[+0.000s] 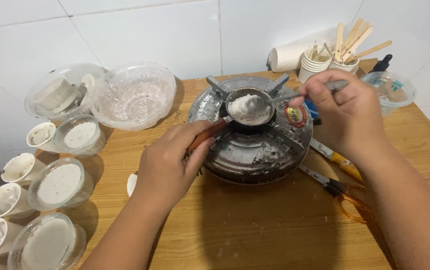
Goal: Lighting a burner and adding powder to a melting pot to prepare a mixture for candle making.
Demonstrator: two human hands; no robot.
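Fingers of the left hand (167, 167) are clamped on the pan handle (206, 135); a spoon (295, 95) is pinched by the right hand (342, 112). White mass is being stirred in the small pan (249, 107) on the burner (252, 150); steady holding is judged necessary next.
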